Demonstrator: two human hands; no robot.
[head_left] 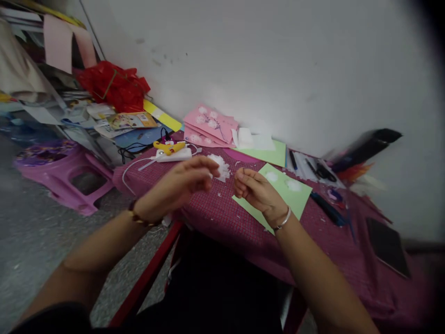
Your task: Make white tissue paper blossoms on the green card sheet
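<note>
My left hand (184,182) hovers over the near edge of a table covered in red checked cloth (222,218); its fingers are drawn together and blurred, close to a white fringed paper piece (220,166). My right hand (253,189) is curled with fingers closed, resting over a light green card (290,195) that carries two white paper tufts. Whether either hand holds anything small I cannot make out.
A yellow glue gun (170,147) on a white holder sits at the table's left. Pink decorated cards (210,124), another green sheet (273,153), scissors and pens (321,172), and a dark phone (387,246) lie around. A purple stool (66,176) stands left.
</note>
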